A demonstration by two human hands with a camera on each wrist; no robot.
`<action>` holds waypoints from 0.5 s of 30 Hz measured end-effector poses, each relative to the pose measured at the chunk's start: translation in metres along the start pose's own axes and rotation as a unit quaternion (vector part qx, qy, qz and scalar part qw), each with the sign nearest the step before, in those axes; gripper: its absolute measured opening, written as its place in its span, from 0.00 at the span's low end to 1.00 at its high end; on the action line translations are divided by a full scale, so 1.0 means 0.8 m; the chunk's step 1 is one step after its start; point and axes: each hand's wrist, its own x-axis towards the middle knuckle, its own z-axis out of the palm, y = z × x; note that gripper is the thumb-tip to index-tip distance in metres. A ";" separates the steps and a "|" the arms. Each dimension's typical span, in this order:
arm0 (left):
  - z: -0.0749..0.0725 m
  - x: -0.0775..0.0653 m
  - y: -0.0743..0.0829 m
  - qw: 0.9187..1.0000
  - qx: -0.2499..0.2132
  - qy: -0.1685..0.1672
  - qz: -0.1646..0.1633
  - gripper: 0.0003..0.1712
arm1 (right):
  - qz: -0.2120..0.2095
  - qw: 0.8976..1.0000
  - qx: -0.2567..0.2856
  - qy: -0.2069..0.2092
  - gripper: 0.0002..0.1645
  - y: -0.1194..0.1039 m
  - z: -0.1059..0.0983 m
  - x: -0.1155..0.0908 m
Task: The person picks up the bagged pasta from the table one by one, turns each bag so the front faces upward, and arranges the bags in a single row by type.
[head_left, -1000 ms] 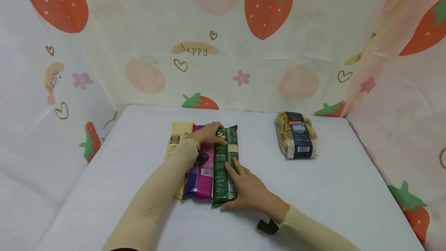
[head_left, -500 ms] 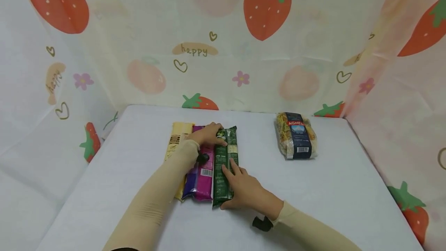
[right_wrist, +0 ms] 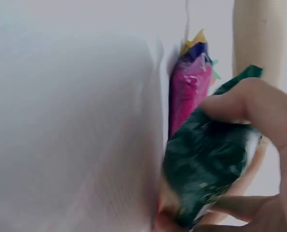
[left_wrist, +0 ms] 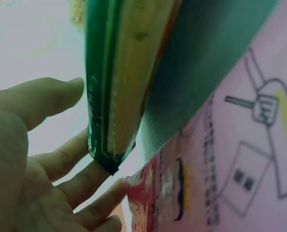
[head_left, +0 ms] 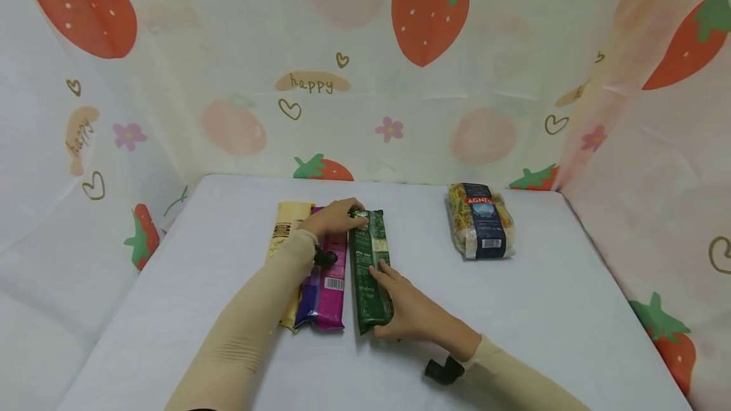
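And there's the green packet (head_left: 365, 274), left hand (head_left: 335, 218) pinching its far end, right hand (head_left: 415, 311) gripping its near end, magenta packet (head_left: 331, 300) just left of it!

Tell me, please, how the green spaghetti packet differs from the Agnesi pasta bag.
The green spaghetti packet is long and slim; the Agnesi pasta bag is shorter and wider. The packet is mostly dark green; the bag shows pasta around a dark label. The left hand and right hand hold the packet; neither touches the bag. Both are printed food packages.
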 end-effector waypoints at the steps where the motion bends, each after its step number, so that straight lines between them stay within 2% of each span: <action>1: -0.002 -0.002 0.000 1.000 -0.019 0.004 0.002 0.29 | -0.009 1.000 0.019 0.006 0.71 0.000 -0.002 -0.002; 4: -0.008 -0.005 0.000 0.997 -0.075 0.012 0.003 0.29 | -0.029 0.997 0.064 0.024 0.72 0.001 -0.008 -0.008; 9: -0.013 -0.010 0.006 0.985 -0.173 0.020 -0.007 0.28 | -0.047 0.987 0.147 0.042 0.70 0.003 -0.008 -0.014; 13: -0.011 -0.010 0.007 0.968 -0.249 0.036 -0.006 0.28 | -0.074 0.969 0.228 0.055 0.67 0.005 -0.006 -0.017; 15: -0.008 -0.008 0.006 0.962 -0.270 0.052 0.003 0.30 | -0.096 0.957 0.265 0.066 0.66 0.005 -0.006 -0.018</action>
